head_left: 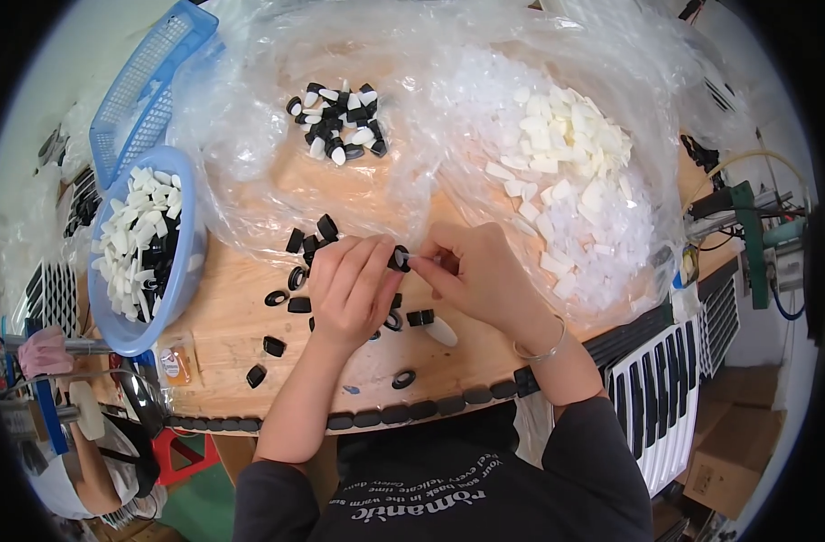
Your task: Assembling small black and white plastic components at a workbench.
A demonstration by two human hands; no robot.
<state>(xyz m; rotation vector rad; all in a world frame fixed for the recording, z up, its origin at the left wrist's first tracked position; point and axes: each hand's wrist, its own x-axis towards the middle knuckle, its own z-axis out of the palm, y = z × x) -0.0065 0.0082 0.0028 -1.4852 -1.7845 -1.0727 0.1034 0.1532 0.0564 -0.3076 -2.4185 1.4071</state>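
Over the middle of the table, my left hand [347, 287] is closed on a black oval ring [398, 260], gripped at its fingertips. My right hand [477, 269] pinches at the ring's right side; a small pale piece shows there, mostly hidden by the fingers. Around and below my left hand lie several loose black rings, among them a ring near the front edge [403, 378]. A white oval piece [441, 331] rests on the wood below my right hand.
A blue basin [192, 271] on the left holds white pieces and black parts. Behind it leans a blue plastic basket [128, 113]. Clear plastic sheeting [412, 81] carries a black-and-white cluster [340, 122] and cream pieces [566, 135]. Black padding [394, 415] lines the table's front edge. Another person sits at lower left.
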